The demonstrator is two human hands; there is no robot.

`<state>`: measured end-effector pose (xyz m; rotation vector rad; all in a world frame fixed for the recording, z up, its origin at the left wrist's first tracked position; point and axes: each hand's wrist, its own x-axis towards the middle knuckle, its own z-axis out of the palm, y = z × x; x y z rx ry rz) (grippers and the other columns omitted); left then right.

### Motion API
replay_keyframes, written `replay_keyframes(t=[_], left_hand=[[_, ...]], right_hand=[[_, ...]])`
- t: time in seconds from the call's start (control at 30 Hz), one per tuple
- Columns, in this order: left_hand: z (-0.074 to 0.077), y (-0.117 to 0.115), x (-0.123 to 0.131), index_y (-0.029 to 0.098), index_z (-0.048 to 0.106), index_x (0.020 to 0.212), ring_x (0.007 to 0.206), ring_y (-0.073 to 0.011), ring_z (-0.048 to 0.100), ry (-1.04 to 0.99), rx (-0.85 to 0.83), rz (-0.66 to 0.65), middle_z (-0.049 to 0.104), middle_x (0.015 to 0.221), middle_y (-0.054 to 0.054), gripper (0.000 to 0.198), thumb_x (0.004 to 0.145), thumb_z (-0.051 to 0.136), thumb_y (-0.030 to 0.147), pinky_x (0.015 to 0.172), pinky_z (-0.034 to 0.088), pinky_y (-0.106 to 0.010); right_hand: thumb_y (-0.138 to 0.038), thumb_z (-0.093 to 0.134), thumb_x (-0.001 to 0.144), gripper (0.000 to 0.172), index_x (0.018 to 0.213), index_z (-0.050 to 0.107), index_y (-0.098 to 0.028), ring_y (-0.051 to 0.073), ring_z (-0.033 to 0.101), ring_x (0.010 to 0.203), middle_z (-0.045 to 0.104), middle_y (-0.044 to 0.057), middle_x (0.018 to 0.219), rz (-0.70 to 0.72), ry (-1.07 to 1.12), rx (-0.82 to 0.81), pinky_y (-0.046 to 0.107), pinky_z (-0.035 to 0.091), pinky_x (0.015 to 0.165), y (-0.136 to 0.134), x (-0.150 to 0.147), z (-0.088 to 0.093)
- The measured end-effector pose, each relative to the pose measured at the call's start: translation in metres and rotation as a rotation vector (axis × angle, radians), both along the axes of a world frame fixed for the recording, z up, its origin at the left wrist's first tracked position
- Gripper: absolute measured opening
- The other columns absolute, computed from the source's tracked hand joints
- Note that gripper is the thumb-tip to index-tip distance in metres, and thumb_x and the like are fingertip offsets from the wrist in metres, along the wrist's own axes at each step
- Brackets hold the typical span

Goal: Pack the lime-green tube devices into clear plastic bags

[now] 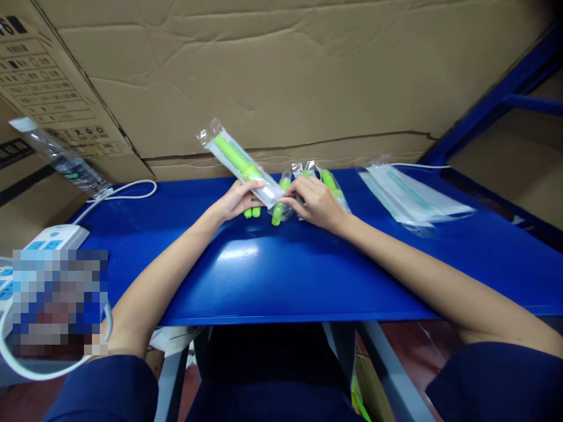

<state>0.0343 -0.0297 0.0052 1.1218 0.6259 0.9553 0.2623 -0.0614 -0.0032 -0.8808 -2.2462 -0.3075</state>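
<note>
Near the worktop's (281,275) far edge, the left hand (240,200) has its fingers clamped on the clear packet (237,157) of green and white pieces — presumably to steady it, slanted, for the right hand (319,202), whose thumb and fingertip seem pinched together on its nearer end. The packet lies under the left thumb, its farther end reaching well past the fingers — two green tips (256,212) show just below.

1 clear bottle (70,161) beside cardboard (281,76); white cable (154,187) near bottle; white power strip (70,235) at left.
</note>
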Motion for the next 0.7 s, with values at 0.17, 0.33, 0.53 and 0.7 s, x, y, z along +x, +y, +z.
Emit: replay_keyframes(t=[0.17, 0.33, 0.53, 0.7], left_hand=[[0.001, 0.011, -0.009, 0.015, 0.069, 0.104, 0.112, -0.0279, 0.073, -0.092, -0.043, 0.041, 0.079, 0.1, -0.01, 0.027, 0.079, 0.068, 0.024, 0.099, 0.058, -0.037], [-0.001, 0.013, -0.011, 0.014, 0.066, 0.104, 0.11, -0.0251, 0.074, -0.134, -0.019, 0.037, 0.079, 0.098, -0.007, 0.027, 0.079, 0.069, 0.021, 0.103, 0.055, -0.036], [-0.006, 0.014, -0.01, 0.012, 0.063, 0.109, 0.097, -0.021, 0.075, -0.096, -0.012, -0.004, 0.077, 0.098, -0.006, 0.036, 0.075, 0.072, 0.019, 0.1, 0.056, -0.035], [-0.009, 0.012, -0.006, 0.012, 0.062, 0.109, 0.089, -0.0195, 0.074, -0.055, 0.006, -0.004, 0.076, 0.097, -0.007, 0.042, 0.069, 0.075, 0.019, 0.09, 0.06, -0.034]], right_hand=[[-0.023, 0.028, 0.104, 0.036, 0.122, 0.058, -0.017, 0.026, 0.065, 0.101, 0.067, 0.015, 0.107, 0.125, 0.052, 0.061, 0.043, 0.051, 0.088, 0.007, 0.008, 0.001], [-0.021, 0.045, 0.101, 0.036, 0.135, 0.055, -0.025, 0.023, 0.066, 0.102, 0.063, 0.013, 0.122, 0.18, -0.02, 0.123, 0.04, 0.055, 0.084, 0.007, 0.007, -0.001], [-0.027, 0.052, 0.103, 0.019, 0.115, 0.067, -0.025, 0.015, 0.065, 0.084, 0.062, 0.011, 0.121, 0.221, -0.013, 0.097, 0.034, 0.055, 0.075, 0.001, 0.004, 0.0], [-0.027, 0.051, 0.103, 0.02, 0.098, 0.07, -0.023, 0.014, 0.062, 0.076, 0.062, 0.009, 0.117, 0.216, 0.054, 0.0, 0.035, 0.054, 0.072, -0.002, 0.002, 0.001]])
